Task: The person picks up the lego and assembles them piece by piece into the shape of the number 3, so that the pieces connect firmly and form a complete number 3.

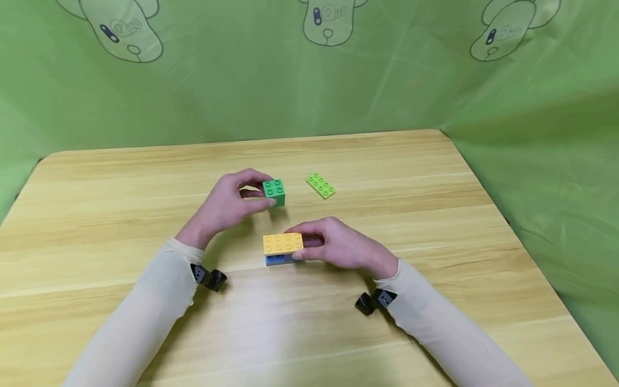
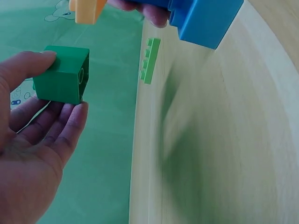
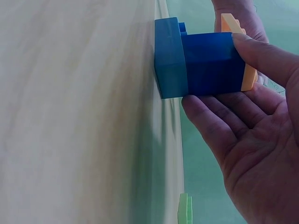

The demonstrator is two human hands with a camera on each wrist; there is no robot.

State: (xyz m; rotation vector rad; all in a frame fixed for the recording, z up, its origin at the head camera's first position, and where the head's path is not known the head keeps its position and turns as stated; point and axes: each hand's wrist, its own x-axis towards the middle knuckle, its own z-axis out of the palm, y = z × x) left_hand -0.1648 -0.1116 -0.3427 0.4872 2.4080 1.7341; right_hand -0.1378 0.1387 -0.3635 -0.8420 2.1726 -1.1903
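My left hand (image 1: 227, 201) pinches a square green brick (image 1: 274, 192) between thumb and fingers, its studs facing up in the head view. The left wrist view shows the brick's hollow underside (image 2: 83, 75). Nearer to me, my right hand (image 1: 345, 244) grips a stack by its right end. A yellow plate (image 1: 282, 244) tops this stack. Under it sit a dark blue brick (image 3: 212, 63) and a longer lighter blue brick (image 3: 169, 60) at the bottom. Whether the stack touches the table cannot be told. The green brick and the stack are apart.
A flat lime-green plate (image 1: 321, 185) lies studs up on the wooden table (image 1: 396, 188), right of the green brick. Green cloth (image 1: 232, 91) with printed animal heads hangs behind the table. Each wrist carries a small black camera, the left one (image 1: 208, 277) near the tabletop.
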